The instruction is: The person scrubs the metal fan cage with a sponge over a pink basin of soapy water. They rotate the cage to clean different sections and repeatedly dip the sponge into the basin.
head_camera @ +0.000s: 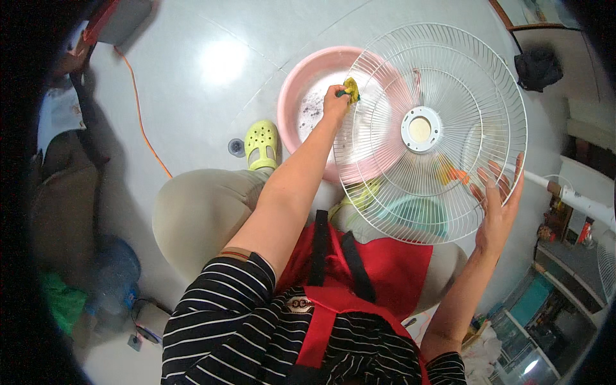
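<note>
My left hand [335, 105] pinches a yellow and dark green scrubbing pad or cloth [353, 90] against the left side of a white wire fan grille [420, 111]. The round grille is tilted up in front of me, its flat ring hub near the middle. On its lower right rim, my right hand [495, 195] grips the wires with spread fingers. Behind and left of the grille, a pink plastic basin [288, 103] holds foamy water [312, 113]; the grille overlaps its right part. Through the wires I see a teal basin [415, 211] and a yellow-orange item [452, 174], too obscured to name.
My lime clog [261, 143] stands beside a floor drain [236, 147]. An orange cable [138, 113] crosses the floor at left. A white pole [582, 199] runs in from the right, below a black bag [539, 67]. A blue water jug [115, 272] is at lower left.
</note>
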### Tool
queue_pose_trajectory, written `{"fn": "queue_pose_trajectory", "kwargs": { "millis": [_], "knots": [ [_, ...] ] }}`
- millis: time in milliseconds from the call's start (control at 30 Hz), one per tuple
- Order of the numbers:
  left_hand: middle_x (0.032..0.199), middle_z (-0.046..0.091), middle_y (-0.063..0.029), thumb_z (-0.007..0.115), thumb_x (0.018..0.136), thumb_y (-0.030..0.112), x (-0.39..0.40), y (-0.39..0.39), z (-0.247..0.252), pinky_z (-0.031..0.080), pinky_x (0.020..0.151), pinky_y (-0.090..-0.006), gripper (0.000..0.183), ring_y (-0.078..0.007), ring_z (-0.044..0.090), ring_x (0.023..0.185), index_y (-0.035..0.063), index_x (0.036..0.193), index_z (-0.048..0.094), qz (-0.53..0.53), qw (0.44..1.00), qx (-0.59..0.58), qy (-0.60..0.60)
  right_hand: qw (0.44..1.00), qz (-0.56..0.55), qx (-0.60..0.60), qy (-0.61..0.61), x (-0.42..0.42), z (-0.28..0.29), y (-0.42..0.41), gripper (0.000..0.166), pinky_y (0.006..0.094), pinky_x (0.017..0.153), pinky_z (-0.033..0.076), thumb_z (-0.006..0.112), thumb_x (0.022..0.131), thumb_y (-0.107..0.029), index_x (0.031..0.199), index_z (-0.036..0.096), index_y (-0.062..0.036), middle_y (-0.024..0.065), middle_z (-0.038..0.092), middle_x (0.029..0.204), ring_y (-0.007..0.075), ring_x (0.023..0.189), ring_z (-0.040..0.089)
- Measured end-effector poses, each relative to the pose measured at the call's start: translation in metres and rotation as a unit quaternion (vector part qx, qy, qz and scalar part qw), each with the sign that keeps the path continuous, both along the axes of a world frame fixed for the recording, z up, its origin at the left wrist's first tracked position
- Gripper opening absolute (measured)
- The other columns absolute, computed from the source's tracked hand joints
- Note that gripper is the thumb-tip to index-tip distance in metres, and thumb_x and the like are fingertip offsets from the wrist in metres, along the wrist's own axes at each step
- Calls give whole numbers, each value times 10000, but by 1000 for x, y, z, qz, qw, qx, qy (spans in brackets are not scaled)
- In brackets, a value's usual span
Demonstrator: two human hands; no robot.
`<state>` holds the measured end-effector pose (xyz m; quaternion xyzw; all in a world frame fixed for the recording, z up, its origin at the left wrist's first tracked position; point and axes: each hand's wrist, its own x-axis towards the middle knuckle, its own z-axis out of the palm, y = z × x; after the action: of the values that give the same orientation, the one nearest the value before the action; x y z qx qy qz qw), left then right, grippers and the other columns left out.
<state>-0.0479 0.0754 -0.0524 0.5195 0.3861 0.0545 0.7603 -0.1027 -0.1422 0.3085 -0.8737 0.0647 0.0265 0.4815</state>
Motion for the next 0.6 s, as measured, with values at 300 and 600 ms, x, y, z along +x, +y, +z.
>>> {"fn": "queue_pose_trajectory", "kwargs": {
  "millis": [300,600],
  "knots": [
    [1027,554,-139,608,738,66,-7,-4,9,437,843,-411,257,-305,516,995,72,992,571,-59,924,368,89,999,-49,-8,-16,42,-39,8,623,320,797,482,431,830,11,1423,320,-144,174,532,1215,238,1060,569],
    [935,573,-172,597,780,98,-12,-45,13,462,769,-434,175,-344,571,869,42,945,605,-119,910,391,69,996,-62,70,10,44,-39,19,638,321,853,485,396,823,47,1428,298,-130,186,453,1305,269,1127,534]
  ]
}}
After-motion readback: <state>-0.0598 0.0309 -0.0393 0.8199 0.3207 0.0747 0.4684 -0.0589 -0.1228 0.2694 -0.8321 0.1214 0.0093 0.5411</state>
